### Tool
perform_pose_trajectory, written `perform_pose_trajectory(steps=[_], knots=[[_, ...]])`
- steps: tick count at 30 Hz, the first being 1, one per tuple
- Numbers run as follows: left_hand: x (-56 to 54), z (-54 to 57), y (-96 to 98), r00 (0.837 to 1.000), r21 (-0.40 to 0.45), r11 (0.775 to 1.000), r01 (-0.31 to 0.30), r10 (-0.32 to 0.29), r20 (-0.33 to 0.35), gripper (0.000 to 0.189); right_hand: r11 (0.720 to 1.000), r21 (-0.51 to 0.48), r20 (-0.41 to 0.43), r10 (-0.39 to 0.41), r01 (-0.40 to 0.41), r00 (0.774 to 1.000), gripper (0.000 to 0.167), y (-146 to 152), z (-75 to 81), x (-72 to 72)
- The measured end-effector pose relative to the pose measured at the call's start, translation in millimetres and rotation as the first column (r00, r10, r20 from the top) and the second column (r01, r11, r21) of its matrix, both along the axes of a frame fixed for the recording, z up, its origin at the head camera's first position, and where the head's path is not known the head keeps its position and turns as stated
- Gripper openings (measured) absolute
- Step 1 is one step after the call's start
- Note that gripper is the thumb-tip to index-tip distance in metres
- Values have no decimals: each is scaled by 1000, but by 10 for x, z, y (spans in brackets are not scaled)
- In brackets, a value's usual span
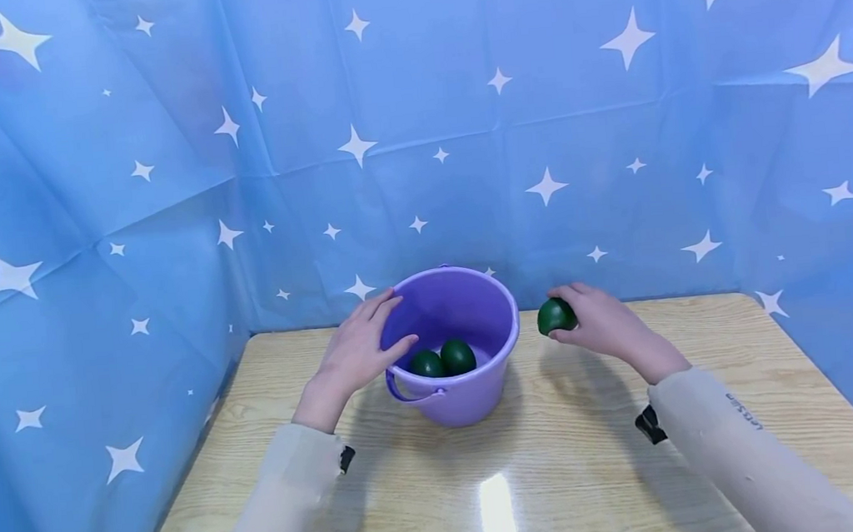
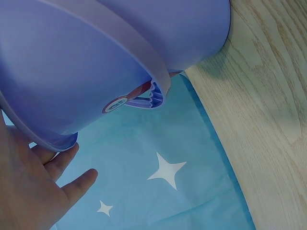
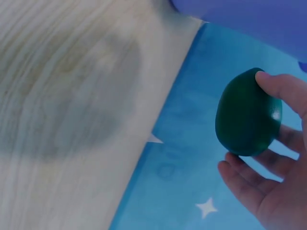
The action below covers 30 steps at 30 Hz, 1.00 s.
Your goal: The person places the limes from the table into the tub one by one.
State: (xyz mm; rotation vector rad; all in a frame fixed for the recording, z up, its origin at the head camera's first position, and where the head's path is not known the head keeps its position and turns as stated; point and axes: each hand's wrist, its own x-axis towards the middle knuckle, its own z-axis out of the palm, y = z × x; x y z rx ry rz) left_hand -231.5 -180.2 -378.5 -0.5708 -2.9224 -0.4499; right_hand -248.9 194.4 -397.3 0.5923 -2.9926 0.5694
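A purple bucket stands on the table, tilted a little toward me. Two dark green, smooth avocados lie inside it. My left hand rests at the left of the bucket's rim, its fingers fairly straight and its thumb reaching over the opening. In the left wrist view, fingers extend past the rim's edge. To the right of the bucket, my right hand holds another avocado between thumb and fingers, raised above the table and apart from the bucket.
The light wood table reaches to a blue curtain with white stars, which hangs behind and on both sides. The bucket's handle hangs down at its front left. A bright reflection lies on the tabletop near me.
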Motion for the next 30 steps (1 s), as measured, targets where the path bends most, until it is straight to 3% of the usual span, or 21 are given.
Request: perform_pose_trajectory(steps=[20, 30], knots=[[0, -13, 2, 1000, 13, 1000, -2, 2, -3, 74, 999, -40, -56, 5, -7, 998, 67, -158, 420, 70], [-3, -2, 4, 1000, 9, 1000, -4, 4, 0, 73, 998, -65, -141, -1, -8, 990, 67, -365, 715, 143]])
